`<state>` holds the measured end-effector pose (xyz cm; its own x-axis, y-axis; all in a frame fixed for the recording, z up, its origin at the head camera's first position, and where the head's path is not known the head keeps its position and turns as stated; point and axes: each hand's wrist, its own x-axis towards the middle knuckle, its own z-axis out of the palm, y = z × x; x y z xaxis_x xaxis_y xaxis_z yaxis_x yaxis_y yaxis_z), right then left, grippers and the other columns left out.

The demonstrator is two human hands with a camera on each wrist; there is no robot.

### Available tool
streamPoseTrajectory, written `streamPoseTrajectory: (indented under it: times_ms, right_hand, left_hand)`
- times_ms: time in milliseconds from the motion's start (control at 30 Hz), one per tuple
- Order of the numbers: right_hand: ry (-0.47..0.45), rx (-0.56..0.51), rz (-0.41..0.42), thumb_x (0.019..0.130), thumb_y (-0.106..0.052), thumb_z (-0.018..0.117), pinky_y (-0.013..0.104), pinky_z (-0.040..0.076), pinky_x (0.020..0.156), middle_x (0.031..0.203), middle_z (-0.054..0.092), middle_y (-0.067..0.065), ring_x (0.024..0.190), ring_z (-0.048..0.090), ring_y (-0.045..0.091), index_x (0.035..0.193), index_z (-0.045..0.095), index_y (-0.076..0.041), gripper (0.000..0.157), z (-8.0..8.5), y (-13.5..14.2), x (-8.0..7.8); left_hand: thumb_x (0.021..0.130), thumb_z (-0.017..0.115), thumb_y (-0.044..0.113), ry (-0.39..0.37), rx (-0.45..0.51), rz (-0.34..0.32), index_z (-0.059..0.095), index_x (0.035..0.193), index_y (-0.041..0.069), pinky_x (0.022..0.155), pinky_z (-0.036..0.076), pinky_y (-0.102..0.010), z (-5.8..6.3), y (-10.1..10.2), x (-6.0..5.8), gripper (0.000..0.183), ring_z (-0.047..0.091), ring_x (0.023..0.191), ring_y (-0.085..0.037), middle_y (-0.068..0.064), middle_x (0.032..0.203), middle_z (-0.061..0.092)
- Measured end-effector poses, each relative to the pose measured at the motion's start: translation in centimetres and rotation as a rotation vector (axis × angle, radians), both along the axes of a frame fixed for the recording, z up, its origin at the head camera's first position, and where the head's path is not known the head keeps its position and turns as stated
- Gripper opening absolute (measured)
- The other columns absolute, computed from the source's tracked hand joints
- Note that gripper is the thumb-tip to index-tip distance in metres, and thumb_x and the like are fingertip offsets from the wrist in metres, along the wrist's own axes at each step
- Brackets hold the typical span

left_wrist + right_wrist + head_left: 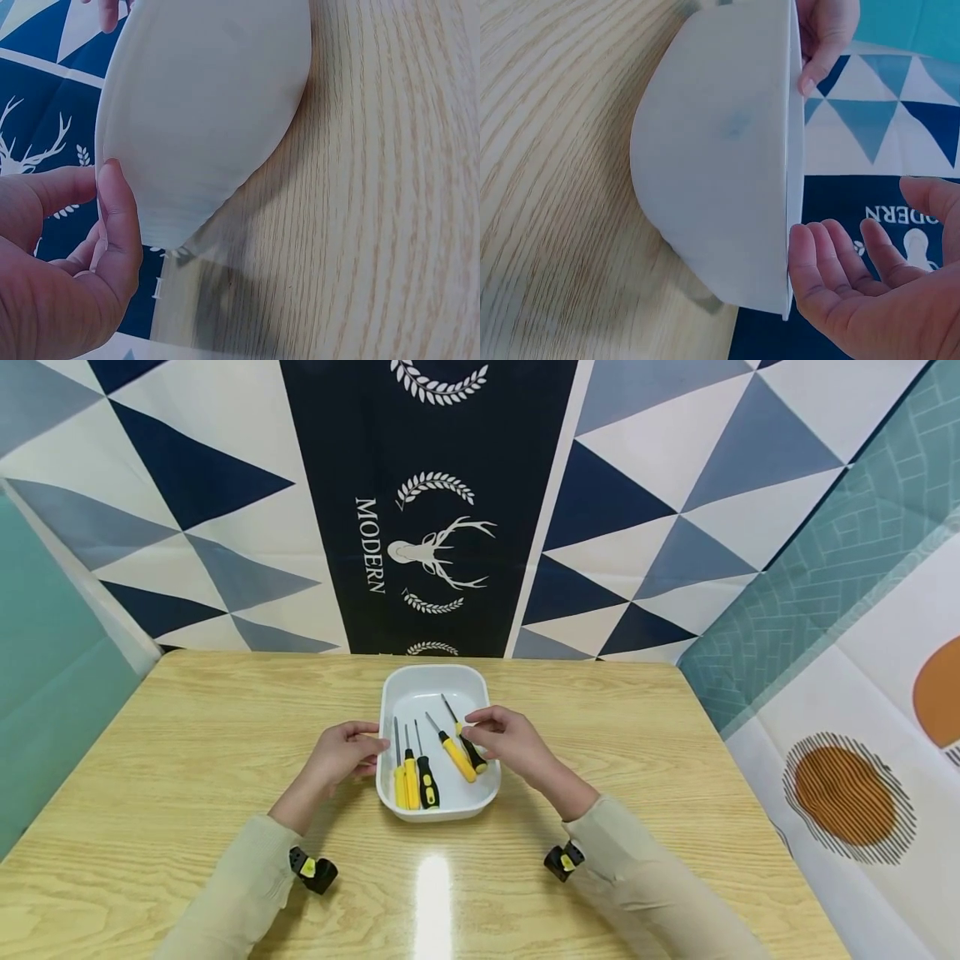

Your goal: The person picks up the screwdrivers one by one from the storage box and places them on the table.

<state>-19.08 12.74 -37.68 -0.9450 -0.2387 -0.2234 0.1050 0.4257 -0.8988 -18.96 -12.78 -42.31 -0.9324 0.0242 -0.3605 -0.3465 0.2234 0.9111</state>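
Note:
A white rectangular tray [444,816] with rounded corners holds several screwdrivers. My left hand [345,755] pinches its left rim, the thumb over the edge and fingers against the outer wall [202,120]. On the tray's left side lie yellow-handled screwdrivers [412,783] and a black-and-yellow one [428,787]. Right of them are a yellow-handled screwdriver [457,758] and a black-handled one [474,755], both slanted. My right hand [513,743] reaches over the right rim beside the black handle. In the right wrist view its fingers are loosely bent at the rim, with nothing in them.
The tray stands toward the back of a wood-grain table [225,735]. Behind the table hangs a patterned cloth [442,543] with triangles and a deer head. Each sleeve carries a small black wrist camera [318,875].

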Motion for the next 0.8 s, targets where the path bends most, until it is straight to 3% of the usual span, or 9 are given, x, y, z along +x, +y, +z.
streamPoseTrajectory:
  times_ms: [233, 467, 667, 800]
  right_hand:
    - [-0.027, 0.011, 0.010, 0.090, -0.024, 0.062, 0.041, 0.055, 0.079, 0.101, 0.062, 0.008, 0.098, 0.058, 0.031, 0.118, 0.059, -0.006, 0.033, 0.1, -1.1, 0.2]
    - [-0.028, 0.021, 0.032, 0.088, -0.024, 0.065, 0.036, 0.055, 0.070, 0.095, 0.061, 0.006, 0.075, 0.056, 0.021, 0.117, 0.059, -0.004, 0.035, -0.2, -2.0, 0.2]
    - [-0.007, 0.046, 0.029, 0.086, -0.022, 0.067, 0.038, 0.056, 0.071, 0.094, 0.062, 0.006, 0.083, 0.058, 0.027, 0.113, 0.062, -0.006, 0.032, -0.8, -2.8, 0.5]
    - [-0.004, 0.056, 0.037, 0.086, -0.022, 0.067, 0.033, 0.054, 0.066, 0.091, 0.063, 0.005, 0.074, 0.056, 0.018, 0.111, 0.062, -0.006, 0.030, -1.1, -3.2, 0.7]
  left_hand:
    - [0.089, 0.063, 0.016, 0.006, 0.009, -0.004, 0.048, 0.130, 0.001, 0.073, 0.058, -0.028, 0.2, 0.0, 0.2, 0.047, 0.058, 0.074, -0.012, -0.006, 0.093, 0.056]
    - [0.088, 0.064, 0.016, 0.002, 0.002, 0.009, 0.050, 0.129, 0.002, 0.069, 0.057, -0.024, 0.2, 0.1, -0.1, 0.045, 0.059, 0.075, -0.013, -0.007, 0.094, 0.056]
    - [0.088, 0.063, 0.015, -0.001, 0.010, 0.012, 0.049, 0.130, 0.002, 0.069, 0.057, -0.023, 0.3, 0.1, 0.0, 0.046, 0.059, 0.073, -0.012, -0.007, 0.095, 0.057]
    - [0.088, 0.064, 0.015, 0.001, 0.021, 0.016, 0.049, 0.129, 0.001, 0.068, 0.057, -0.024, 0.1, 0.1, 0.1, 0.046, 0.059, 0.072, -0.012, -0.007, 0.095, 0.058]
